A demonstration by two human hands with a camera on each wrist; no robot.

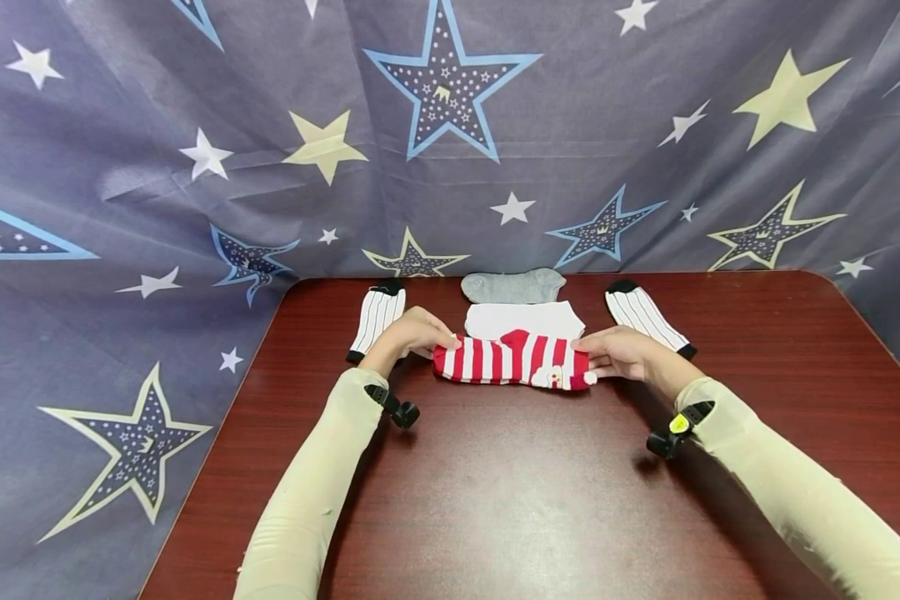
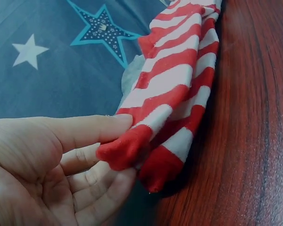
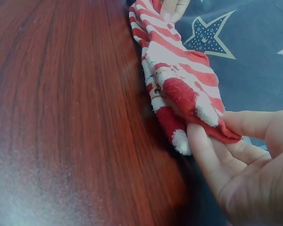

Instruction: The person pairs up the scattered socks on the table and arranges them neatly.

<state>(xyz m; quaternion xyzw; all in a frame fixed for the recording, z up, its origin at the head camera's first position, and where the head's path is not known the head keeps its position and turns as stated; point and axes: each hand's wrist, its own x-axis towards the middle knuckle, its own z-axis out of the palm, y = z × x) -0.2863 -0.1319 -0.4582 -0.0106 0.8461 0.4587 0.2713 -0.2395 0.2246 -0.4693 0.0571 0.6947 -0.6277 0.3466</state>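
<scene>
A: Head view status?
B: Red-and-white socks [image 1: 495,362] are held by both hands near the far edge of the table [image 1: 525,483], about midway between its far corners. Left end is pinched by the left hand [image 1: 416,332], right end by the right hand [image 1: 622,350]. White sock [image 1: 525,318] is partly covered; grey sock [image 1: 513,287] is placed behind it, at the far edge. Left pinstriped sock [image 1: 381,321] is laid toward the far-left corner, right pinstriped sock [image 1: 647,318] toward the far-right.
A: Left wrist?
B: One red tip [image 2: 125,148] is pinched by thumb and fingers. Second tip [image 2: 161,172], just beside it, is not gripped.
A: Right wrist?
B: Red edge [image 3: 227,134] is pinched, beside a white pompom [image 3: 207,113]. Table clearance can't be told.
</scene>
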